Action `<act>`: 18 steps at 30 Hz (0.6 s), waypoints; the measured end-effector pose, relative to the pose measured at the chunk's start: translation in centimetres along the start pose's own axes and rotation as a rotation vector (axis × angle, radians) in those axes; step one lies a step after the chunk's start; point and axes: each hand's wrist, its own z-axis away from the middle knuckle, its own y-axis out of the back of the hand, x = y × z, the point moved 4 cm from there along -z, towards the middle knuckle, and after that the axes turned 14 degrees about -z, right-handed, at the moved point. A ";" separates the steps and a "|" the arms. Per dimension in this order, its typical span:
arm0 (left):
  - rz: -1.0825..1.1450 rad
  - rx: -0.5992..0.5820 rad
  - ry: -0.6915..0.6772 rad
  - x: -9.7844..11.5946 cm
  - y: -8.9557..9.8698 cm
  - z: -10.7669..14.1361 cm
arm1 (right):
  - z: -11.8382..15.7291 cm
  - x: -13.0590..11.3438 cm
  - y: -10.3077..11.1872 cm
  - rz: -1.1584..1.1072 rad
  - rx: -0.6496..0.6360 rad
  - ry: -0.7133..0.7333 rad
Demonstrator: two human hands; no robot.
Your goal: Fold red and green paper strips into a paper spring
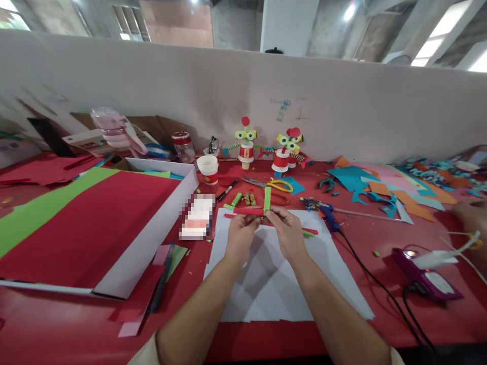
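Note:
Over the back part of a white sheet (262, 284), my left hand (242, 234) pinches a red paper strip (245, 211) that points left. My right hand (284, 229) holds a green paper strip (267, 198), which stands up across the red one where the two meet. Both hands are closed, their fingertips close together. Another red strip and a green strip (312, 233) lie beneath and beside the hands. Several folded paper springs (247, 198) rest just behind them.
An open box with red and green paper (95, 218) fills the left. Paper-cup robot figures (246, 152), a paper cup (208, 170) and scissors (279, 186) stand or lie behind. To the right are a glue gun (329, 217), a purple power strip (426, 279) and another person's arm (470, 220).

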 end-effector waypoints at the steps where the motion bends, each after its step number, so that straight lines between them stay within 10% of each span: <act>1: 0.001 0.001 0.006 -0.2 0.1 -0.1 | 0.0 0.1 0.0 -0.024 0.006 -0.026; 18: 0.030 0.020 0.187 -0.9 1.1 -0.5 | 0.3 0.3 -0.4 -0.042 -0.031 0.028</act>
